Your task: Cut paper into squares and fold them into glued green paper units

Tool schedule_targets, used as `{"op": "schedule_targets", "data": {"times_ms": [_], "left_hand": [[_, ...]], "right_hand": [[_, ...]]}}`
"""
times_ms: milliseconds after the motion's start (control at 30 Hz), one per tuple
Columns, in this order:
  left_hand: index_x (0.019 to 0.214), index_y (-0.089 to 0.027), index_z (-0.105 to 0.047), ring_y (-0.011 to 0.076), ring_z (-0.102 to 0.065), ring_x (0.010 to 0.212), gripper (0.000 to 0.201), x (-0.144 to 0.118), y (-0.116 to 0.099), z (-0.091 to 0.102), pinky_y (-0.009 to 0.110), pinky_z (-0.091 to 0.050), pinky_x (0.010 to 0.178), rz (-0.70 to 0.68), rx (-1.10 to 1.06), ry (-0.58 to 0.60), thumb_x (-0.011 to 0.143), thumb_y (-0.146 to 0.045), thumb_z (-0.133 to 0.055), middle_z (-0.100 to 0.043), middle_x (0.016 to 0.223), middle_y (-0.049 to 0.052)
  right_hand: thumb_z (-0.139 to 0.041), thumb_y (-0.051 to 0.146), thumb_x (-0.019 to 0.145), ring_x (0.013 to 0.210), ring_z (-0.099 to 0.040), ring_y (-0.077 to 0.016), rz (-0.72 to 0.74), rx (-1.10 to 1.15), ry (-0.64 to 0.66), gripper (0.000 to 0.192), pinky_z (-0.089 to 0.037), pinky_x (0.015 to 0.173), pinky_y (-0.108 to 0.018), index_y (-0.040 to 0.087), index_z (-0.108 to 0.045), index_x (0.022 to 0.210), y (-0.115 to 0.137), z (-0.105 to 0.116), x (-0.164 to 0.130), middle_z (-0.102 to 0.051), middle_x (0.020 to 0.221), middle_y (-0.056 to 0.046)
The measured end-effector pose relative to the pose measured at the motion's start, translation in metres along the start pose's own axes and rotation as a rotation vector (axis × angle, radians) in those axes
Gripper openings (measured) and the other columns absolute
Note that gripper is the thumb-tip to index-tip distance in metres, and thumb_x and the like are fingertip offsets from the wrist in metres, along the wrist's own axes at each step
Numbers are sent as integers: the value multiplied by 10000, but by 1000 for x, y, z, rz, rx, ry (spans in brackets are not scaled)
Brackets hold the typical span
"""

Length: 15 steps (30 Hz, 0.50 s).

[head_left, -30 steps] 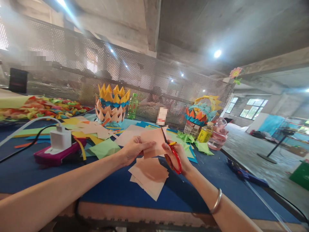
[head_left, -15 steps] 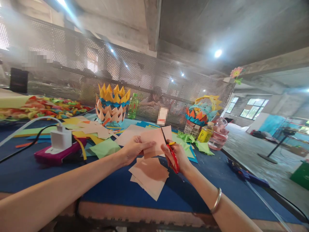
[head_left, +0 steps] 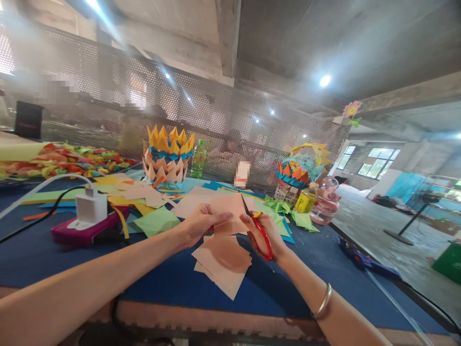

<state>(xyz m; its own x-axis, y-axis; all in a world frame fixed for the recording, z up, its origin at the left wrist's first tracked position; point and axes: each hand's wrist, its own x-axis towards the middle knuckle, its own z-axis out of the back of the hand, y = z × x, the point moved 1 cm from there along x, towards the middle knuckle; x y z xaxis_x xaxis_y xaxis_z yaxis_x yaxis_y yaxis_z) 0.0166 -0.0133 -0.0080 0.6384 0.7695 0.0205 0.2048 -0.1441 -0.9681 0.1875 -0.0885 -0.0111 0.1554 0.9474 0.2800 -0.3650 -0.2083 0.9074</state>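
My left hand pinches a pale pink sheet of paper between thumb and fingers, above the table. My right hand is wrapped around red-handled scissors. Their dark blades point up and away from me, along the right edge of the held sheet. Whether the blades are fully closed is hard to make out. Below both hands lies a small loose pile of pale pink paper squares, partly in shadow.
Coloured paper sheets spread behind my hands. Two folded-paper baskets and several bottles stand further back. A purple power strip with a white charger is at left. A blue glue gun lies at the right edge.
The part of the pink sheet right of the blades no longer shows there. My right hand and the scissors have shifted slightly right and down; my left hand stays nearly still.
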Motion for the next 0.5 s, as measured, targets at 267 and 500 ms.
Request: {"op": "schedule_targets", "data": {"times_ms": [267,500], "left_hand": [[879,-130,-752,174,-699,717,466,6,-2,8,238,-541,635,-12,-33,-115,521,-392,-895,-762,820,68],[808,-133,-752,144,-669,675,442,5,-3,7,207,-513,599,-7,-15,-155,481,-390,-903,-755,765,48]], "right_hand": [[-546,662,815,276,-392,-88,40,20,-63,478,-314,326,-210,217,-477,655,3,7,8,-409,357,79],[-681,467,741,459,-541,-133,7,-368,28,305,-406,451,-237,185,-616,837,11,40,17,-571,566,37]]}}
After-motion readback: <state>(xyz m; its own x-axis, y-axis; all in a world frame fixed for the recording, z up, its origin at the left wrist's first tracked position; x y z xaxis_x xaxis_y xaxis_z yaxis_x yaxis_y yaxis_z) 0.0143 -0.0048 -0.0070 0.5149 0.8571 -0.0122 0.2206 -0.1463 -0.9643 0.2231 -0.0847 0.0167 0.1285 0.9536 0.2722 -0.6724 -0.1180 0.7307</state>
